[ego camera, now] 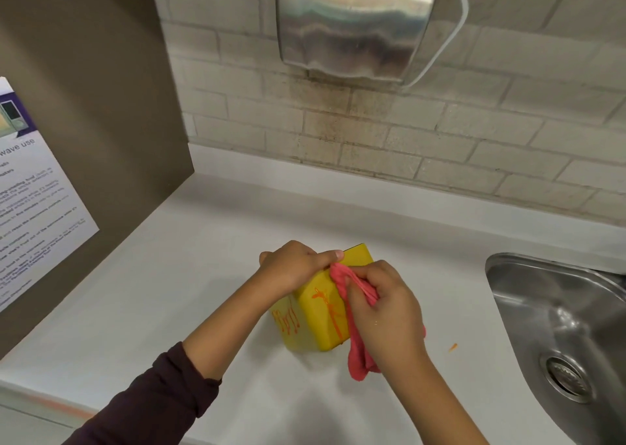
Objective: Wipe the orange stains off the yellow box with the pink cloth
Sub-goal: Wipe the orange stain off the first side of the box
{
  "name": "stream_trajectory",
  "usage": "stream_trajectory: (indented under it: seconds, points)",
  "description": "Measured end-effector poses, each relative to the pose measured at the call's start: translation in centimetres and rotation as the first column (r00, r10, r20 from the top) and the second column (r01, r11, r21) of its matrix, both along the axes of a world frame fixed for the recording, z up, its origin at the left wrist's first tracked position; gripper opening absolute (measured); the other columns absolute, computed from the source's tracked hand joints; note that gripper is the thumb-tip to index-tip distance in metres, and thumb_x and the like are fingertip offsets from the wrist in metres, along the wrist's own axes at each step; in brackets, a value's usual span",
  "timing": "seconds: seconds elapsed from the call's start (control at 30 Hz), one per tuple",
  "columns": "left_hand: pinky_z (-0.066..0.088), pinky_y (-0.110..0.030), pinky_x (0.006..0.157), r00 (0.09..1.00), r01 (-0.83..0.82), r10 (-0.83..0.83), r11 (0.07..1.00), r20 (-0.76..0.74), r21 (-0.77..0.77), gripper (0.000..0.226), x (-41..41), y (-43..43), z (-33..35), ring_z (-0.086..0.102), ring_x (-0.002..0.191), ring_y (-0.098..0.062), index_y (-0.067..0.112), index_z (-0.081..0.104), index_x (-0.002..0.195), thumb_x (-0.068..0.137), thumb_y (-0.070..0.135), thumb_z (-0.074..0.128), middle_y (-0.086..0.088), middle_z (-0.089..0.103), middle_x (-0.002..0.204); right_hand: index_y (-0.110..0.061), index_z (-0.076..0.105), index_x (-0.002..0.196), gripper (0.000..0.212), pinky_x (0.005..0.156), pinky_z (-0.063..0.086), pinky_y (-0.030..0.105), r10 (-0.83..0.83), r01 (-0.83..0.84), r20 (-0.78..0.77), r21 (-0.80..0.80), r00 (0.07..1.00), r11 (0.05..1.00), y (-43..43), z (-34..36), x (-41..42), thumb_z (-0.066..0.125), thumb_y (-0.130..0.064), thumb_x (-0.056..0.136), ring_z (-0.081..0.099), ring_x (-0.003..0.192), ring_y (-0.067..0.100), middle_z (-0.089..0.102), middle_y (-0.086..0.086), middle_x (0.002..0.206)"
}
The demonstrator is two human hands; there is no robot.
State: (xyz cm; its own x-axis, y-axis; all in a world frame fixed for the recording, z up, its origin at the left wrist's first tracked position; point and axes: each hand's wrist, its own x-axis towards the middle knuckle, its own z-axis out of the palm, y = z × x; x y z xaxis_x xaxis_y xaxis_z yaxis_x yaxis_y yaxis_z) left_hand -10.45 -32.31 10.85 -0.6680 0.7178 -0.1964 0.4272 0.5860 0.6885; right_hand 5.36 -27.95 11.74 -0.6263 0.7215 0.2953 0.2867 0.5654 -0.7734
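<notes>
The yellow box (316,322) stands on the white counter (189,295) in the middle of the view. Orange streaks (327,309) run down its near right face, and more orange marks (287,321) cover its near left face. My left hand (293,266) grips the box's top from the left, thumb lying along the upper edge. My right hand (386,312) holds the bunched pink cloth (355,339) against the box's right side, near the top. The cloth's loose end hangs down past the box's bottom corner. The far sides of the box are hidden.
A steel sink (562,329) with a drain lies at the right. A small orange smear (453,347) marks the counter between box and sink. A metal hand dryer (355,24) hangs on the brick wall above. A brown panel with a printed notice (30,190) stands at the left.
</notes>
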Motion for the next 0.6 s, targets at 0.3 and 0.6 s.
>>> stream_trajectory:
  seconds: [0.3,0.6]
  points:
    - [0.026,-0.033,0.084,0.999,-0.024,0.024,1.000,0.031,-0.007,0.059,-0.7,-0.2,0.3,0.052,0.080,-0.020,0.022,0.043,0.040,0.078,0.068,0.048,0.005,0.052,0.054,-0.033,0.066,0.113,0.031,0.063,0.036,0.005,0.347,-0.361,0.181,0.054,0.920,0.931,0.6,1.4,-1.0,0.052,-0.015,0.093,0.053,0.082,0.001,0.049,-0.023,0.088]
    - [0.029,-0.036,0.085,1.000,-0.014,0.014,0.999,-0.007,-0.030,0.063,-0.8,-0.2,0.8,0.045,0.060,-0.013,0.019,0.037,0.039,0.082,0.064,0.046,0.005,0.044,0.047,-0.040,0.066,0.108,0.038,0.063,0.035,0.005,0.475,-0.537,0.355,0.095,0.805,0.838,1.3,2.8,-1.1,0.047,-0.012,0.091,0.046,0.083,-0.005,0.042,-0.034,0.086]
